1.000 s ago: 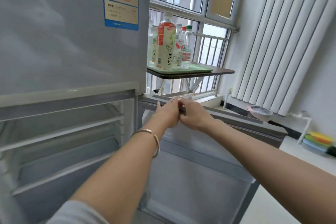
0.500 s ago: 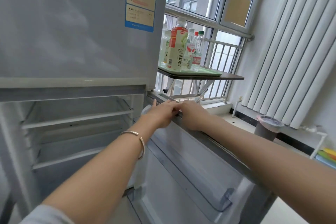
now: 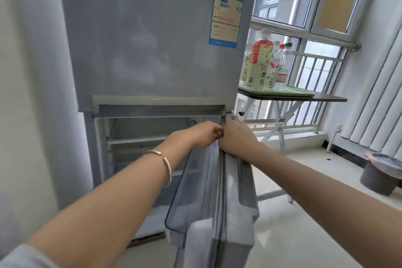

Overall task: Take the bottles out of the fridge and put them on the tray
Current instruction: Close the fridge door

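The grey fridge (image 3: 152,35) stands ahead with its lower door (image 3: 230,191) swung partly open and seen edge-on. My left hand (image 3: 204,134) and my right hand (image 3: 236,139) both grip the top edge of that door, side by side. The lower compartment shows only bare shelves (image 3: 139,140). Several bottles stand on a green tray (image 3: 298,92) to the right of the fridge: a tall green-tea bottle (image 3: 260,61) in front and clear water bottles (image 3: 281,67) behind it.
The tray lies on a dark folding table (image 3: 326,98) by the barred window. A grey bin (image 3: 380,173) with a pink liner stands on the floor at right, below white vertical blinds (image 3: 378,85). A white wall is at left.
The lower door has swung from wide open toward the fridge and now points edge-on at me. Both hands stayed on its top edge and moved left with it.
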{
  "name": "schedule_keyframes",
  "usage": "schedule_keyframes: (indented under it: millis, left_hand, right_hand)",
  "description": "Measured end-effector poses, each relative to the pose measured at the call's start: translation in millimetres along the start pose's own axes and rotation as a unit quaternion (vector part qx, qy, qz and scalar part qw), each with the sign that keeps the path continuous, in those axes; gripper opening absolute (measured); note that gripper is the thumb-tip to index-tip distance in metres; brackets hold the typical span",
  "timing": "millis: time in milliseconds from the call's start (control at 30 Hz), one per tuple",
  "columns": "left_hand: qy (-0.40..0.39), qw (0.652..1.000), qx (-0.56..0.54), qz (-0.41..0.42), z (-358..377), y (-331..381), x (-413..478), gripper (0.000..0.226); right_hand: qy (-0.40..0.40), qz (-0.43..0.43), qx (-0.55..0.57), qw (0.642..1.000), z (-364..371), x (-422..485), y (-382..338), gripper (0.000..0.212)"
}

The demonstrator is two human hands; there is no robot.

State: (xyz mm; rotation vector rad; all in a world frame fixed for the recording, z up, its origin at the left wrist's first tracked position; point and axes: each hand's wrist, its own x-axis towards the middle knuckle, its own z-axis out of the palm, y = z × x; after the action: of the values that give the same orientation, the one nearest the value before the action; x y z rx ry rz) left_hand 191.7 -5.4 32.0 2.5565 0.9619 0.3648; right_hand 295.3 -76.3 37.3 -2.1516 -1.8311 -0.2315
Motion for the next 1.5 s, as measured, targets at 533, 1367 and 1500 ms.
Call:
schedule_keyframes:
  millis: [533,1367,1500]
  left_hand:
    - [-0.053,0.985,-0.045,-0.160,-84.0,-50.8,-115.8,0.067]
    - [0.217,0.945,0.184,-0.164,-44.4,-156.2,-107.3,0.080]
    - [0.209,0.947,0.177,-0.166,-43.2,-160.8,-105.7,0.082]
  right_hand:
    - [0.197,-0.053,0.241,0.949,52.0,-6.2,-98.4,0.030]
    - [0.045,-0.205,0.058,0.976,133.5,61.7,-158.3,0.103]
    - [0.034,-0.212,0.044,0.976,129.7,61.8,-154.1,0.102]
